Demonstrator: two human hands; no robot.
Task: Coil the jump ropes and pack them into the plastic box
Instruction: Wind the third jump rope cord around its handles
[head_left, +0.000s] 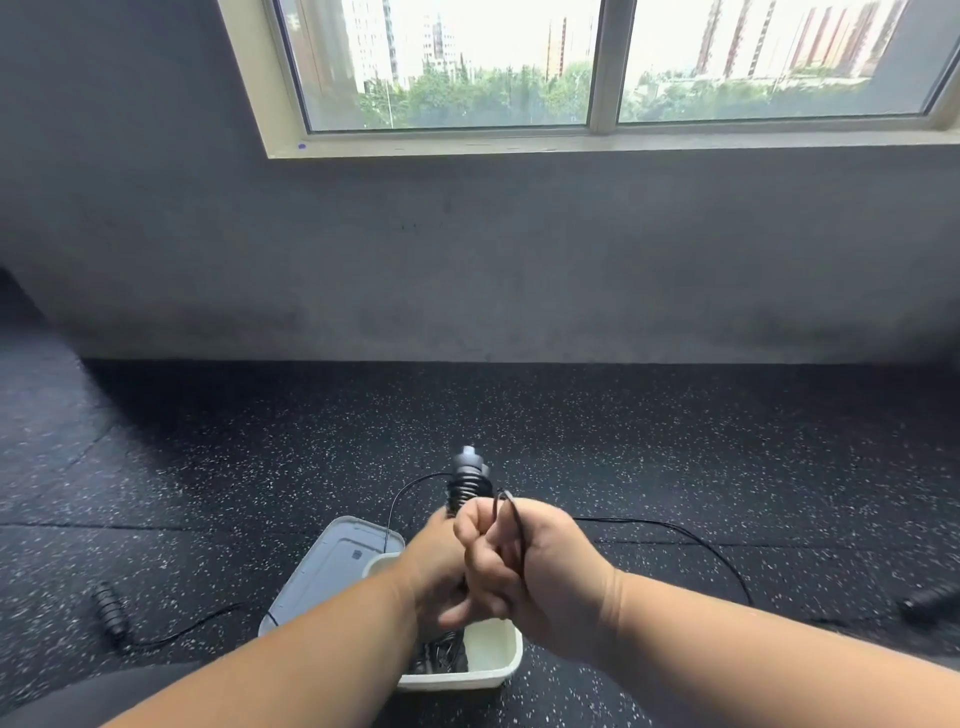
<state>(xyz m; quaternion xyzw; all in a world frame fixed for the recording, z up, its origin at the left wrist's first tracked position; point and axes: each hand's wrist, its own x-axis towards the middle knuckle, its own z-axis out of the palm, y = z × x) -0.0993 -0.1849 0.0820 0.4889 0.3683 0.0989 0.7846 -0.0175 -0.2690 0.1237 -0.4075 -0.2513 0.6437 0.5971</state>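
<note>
Nearest the camera, two bare forearms reach forward and meet above the plastic box (493, 670). The left hand (436, 566) has its grip closed round a pair of jump rope handles (469, 480), which stick up and away from the person so the cord can be wound onto them. The right hand (535, 566) is curled into a fist, pinching a loop of thin black cord (511, 512) just beside the handles, apparently feeding the next turn. The cord trails off to the right across the floor (675, 441), so the coiling looks only partly done. The white box sits on the floor directly under the hands, with dark rope already in it, and its lid (332, 561) lies against its far left side. Two more handles lie well apart on the floor: one on the left (110, 613), one at the right edge (930, 603).
</note>
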